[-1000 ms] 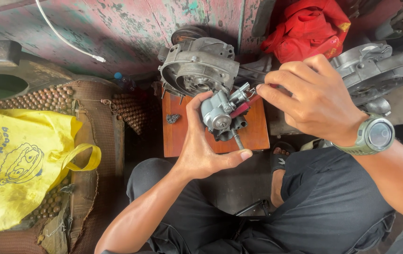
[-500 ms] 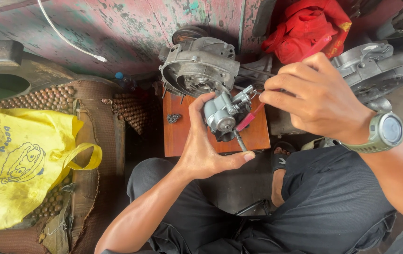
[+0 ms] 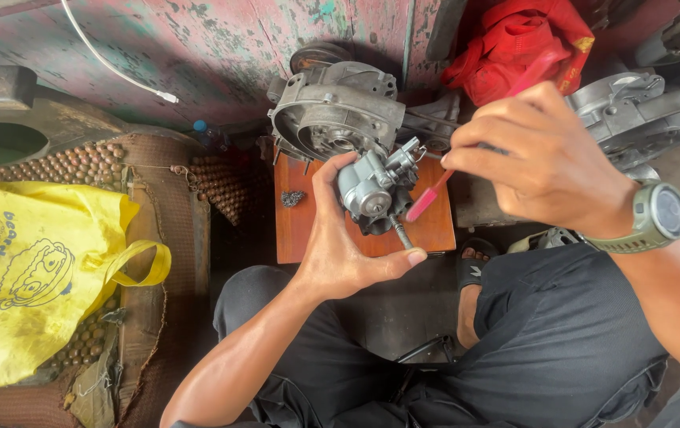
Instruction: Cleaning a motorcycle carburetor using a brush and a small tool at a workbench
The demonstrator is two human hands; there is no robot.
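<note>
Right now your left hand [image 3: 348,254] cups the small grey cast-metal carburettor [image 3: 371,190] from below, fingers curled up behind it and thumb stretched out under it, so it hangs in the air above the far half of the reddish-brown wooden board [image 3: 300,222]. Your right hand [image 3: 546,162] has its fingers closed round the pink plastic brush handle [image 3: 427,202], the handle's lower end just beside the carburettor's right side.

Risks as I judge them: the grip is a cradle, not a clamp, so a hard push from the brush could twist the carburettor out of your palm and onto the board's near edge or your lap. The thin metal stem [image 3: 400,232] sticking down near your thumb could bend if it lands first. Loosened grit could fall into open ports; I can't tell which face up.

Behind the board's far edge sits the large grey engine casing [image 3: 336,111], close enough to knock with the brush hand. The small dark bit [image 3: 293,197] near the board's far-left corner could get swept off.
</note>
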